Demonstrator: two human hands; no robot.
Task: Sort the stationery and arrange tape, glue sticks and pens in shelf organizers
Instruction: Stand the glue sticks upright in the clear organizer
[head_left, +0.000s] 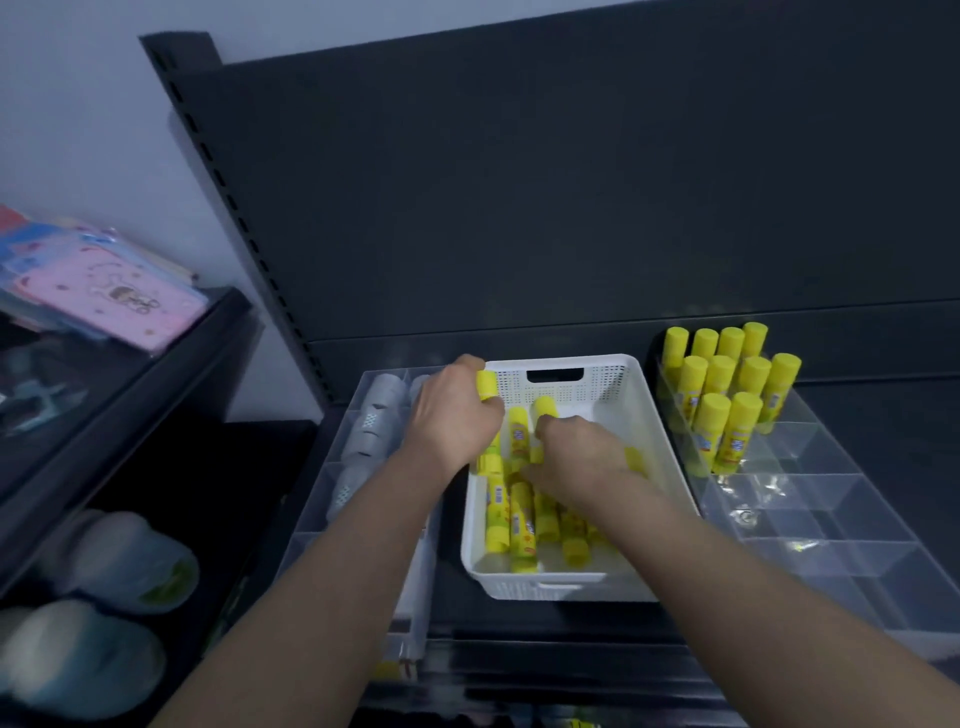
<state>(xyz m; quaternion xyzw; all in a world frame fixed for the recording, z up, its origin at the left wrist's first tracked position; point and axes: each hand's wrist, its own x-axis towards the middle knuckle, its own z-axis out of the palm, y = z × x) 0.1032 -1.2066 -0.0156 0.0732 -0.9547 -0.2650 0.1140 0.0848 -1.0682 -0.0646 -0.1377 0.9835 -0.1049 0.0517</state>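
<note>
10 glue sticks (719, 375) upright; 1 in left hand (453, 413).

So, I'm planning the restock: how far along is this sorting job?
Done: tape rolls sit in the left organizer, and glue sticks stand upright in back cells of the right organizer. In hand: the left hand and right hand each grip a stick at the basket. Left: many sticks lie in the basket, and no pens are in view.
</note>
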